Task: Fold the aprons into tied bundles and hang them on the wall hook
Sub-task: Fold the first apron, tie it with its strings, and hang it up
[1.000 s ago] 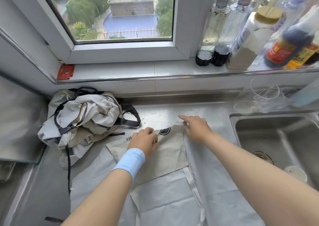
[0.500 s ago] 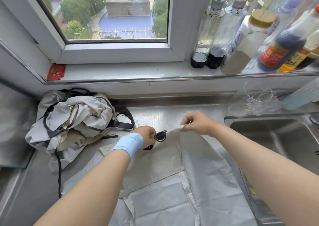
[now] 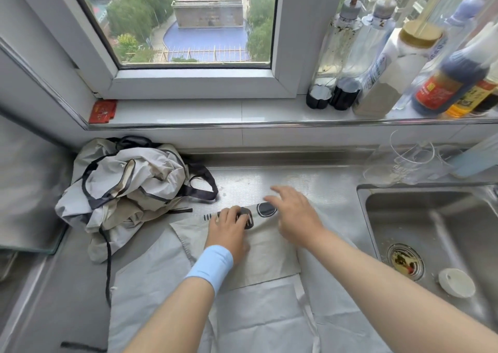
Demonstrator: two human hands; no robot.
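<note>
left hand (image 3: 229, 227) presses the folded apron (image 3: 269, 255) flat, right hand (image 3: 295, 214) hovers spread and empty, so the unpinned fold may spring open.

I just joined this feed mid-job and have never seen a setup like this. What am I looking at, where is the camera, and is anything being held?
There is no machine here. A person works bare-handed, and the single camera sits on their head, looking down over both forearms. The left hand, above a blue wristband, presses on the folded top of a pale apron spread on the steel counter. The right hand is open, fingers spread over that fold; blur hides whether it touches. Neither hand grips anything. A crumpled apron pile lies left, a sink right, and bottles stand on the windowsill.
</note>
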